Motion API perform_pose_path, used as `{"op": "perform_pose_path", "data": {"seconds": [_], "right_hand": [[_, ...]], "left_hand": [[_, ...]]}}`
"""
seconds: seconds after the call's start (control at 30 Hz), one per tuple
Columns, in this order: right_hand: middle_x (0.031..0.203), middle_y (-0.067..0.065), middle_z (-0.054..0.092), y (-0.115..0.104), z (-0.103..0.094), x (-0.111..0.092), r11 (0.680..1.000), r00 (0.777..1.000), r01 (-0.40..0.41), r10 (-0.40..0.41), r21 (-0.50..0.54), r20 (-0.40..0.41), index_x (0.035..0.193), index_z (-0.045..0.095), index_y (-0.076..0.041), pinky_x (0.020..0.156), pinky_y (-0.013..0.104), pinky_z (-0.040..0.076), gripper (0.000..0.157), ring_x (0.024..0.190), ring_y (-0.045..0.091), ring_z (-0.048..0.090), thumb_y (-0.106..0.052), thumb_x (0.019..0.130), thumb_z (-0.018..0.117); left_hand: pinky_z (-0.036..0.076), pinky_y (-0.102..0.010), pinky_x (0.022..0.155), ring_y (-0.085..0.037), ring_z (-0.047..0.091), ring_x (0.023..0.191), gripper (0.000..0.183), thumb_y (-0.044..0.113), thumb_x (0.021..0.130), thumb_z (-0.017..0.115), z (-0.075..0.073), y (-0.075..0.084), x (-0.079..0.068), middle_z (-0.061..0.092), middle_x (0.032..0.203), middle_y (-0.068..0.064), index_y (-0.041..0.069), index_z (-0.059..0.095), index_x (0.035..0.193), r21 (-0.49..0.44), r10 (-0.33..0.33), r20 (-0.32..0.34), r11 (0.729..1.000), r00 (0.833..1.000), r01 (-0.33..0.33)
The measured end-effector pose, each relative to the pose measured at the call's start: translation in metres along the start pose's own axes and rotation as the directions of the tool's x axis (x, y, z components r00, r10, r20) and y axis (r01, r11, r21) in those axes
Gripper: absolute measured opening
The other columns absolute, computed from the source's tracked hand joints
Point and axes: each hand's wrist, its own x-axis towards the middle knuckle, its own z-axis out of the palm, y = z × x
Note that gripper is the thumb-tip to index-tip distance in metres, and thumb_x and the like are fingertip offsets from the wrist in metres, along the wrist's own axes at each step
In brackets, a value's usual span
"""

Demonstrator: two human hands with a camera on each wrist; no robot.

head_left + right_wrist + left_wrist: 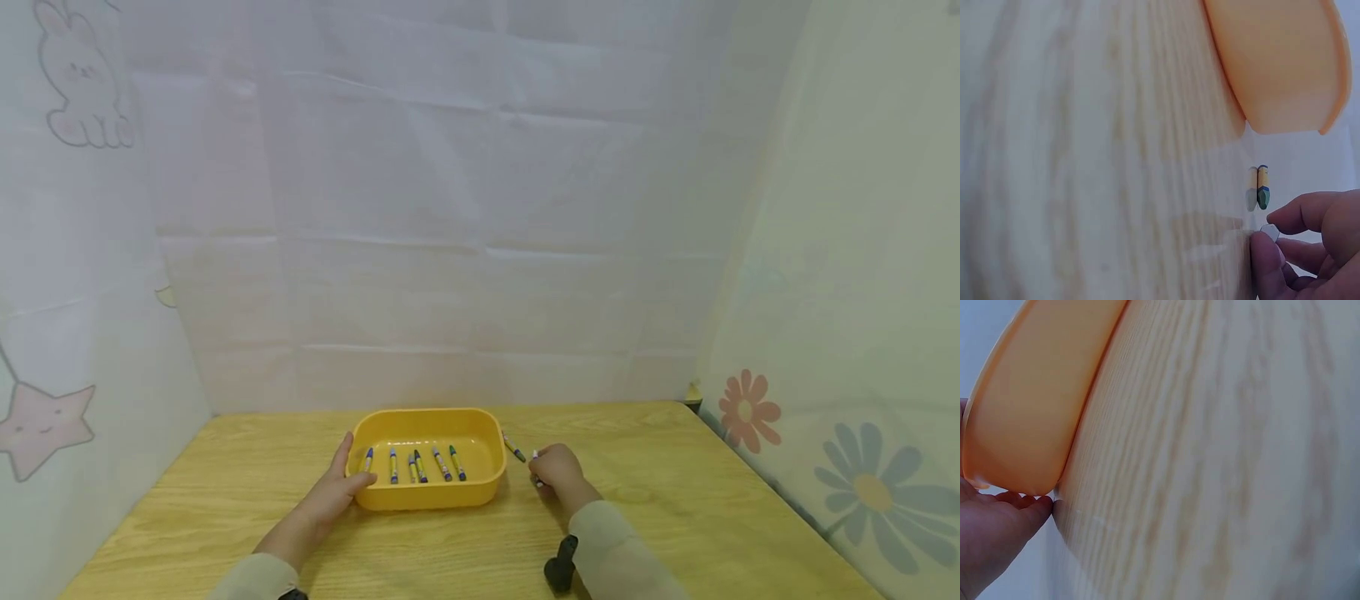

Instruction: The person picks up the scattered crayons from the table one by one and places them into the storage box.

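A yellow plastic basin [427, 498] stands on the table with several crayons [418, 467] lying inside it. My left hand [330, 492] holds the basin's left end, thumb over the rim and fingers along the outer wall. To the right of the basin, my right hand [564, 477] pinches a white-ended crayon [1270, 233] between thumb and fingers, close to the tabletop. A loose crayon [513, 448] with a green tip lies on the table between the basin and that hand. Most of the pinched crayon is hidden by the fingers in the right wrist view.
The wood-grain table [420, 558] reaches back to a creased pale sheet [450, 292]. A printed sheet with flowers [862, 292] borders the right side, and one with a star [48, 429] hangs at the left. A black device [561, 567] sits at the right wrist.
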Motion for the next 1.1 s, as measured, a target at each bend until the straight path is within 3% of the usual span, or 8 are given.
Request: {"op": "perform_pose_path", "data": {"seconds": [0.17, 0.33, 0.83, 1.1], "right_hand": [[0.076, 0.008, 0.059, 0.003, -0.002, 0.007, 0.982, 0.995, -0.093, 0.085, 0.165, 0.054, 0.130, 0.052, 0.013, 0.050, 0.020, 0.052, 0.050, 0.052, 0.007, 0.053, 0.000, 0.082, 0.052], [0.073, 0.005, 0.054, -0.002, -0.006, 0.011, 0.952, 0.990, -0.136, 0.119, 0.273, 0.078, 0.136, 0.050, 0.010, 0.049, 0.018, 0.048, 0.052, 0.052, 0.007, 0.049, 0.002, 0.085, 0.050], [0.072, 0.001, 0.047, -0.033, -0.017, 0.018, 0.934, 0.994, -0.021, -0.019, 0.356, 0.108, 0.139, 0.047, 0.008, 0.057, 0.017, 0.053, 0.053, 0.060, 0.008, 0.046, -0.001, 0.087, 0.052], [0.090, 0.006, 0.055, -0.058, -0.009, 0.017, 0.928, 0.989, 0.013, -0.066, 0.373, 0.129, 0.139, 0.049, 0.005, 0.061, 0.020, 0.055, 0.050, 0.070, 0.013, 0.050, -0.002, 0.089, 0.054]], "left_hand": [[-0.002, -0.065, 0.117, -0.052, -0.009, 0.146, 0.097, 0.011, 0.091, 0.056, 0.000, -0.001, 0.000, -0.012, 0.159, -0.033, 0.014, -0.016, 0.156, 0.001, 0.004, -0.002, 1.000, 1.000, -0.004], [-0.001, -0.065, 0.117, -0.052, -0.008, 0.146, 0.097, 0.012, 0.091, 0.056, 0.000, 0.000, 0.000, -0.010, 0.159, -0.033, 0.014, -0.015, 0.156, 0.015, 0.002, -0.002, 1.000, 1.000, -0.002], [-0.001, -0.066, 0.117, -0.050, -0.009, 0.147, 0.098, 0.013, 0.090, 0.058, -0.001, -0.001, -0.001, -0.010, 0.160, -0.030, 0.017, -0.015, 0.157, 0.011, -0.008, -0.002, 1.000, 1.000, 0.008], [-0.002, -0.066, 0.117, -0.051, -0.009, 0.147, 0.097, 0.014, 0.091, 0.057, -0.001, -0.001, -0.001, -0.009, 0.160, -0.030, 0.018, -0.014, 0.157, 0.017, -0.011, -0.012, 1.000, 1.000, 0.011]]}}
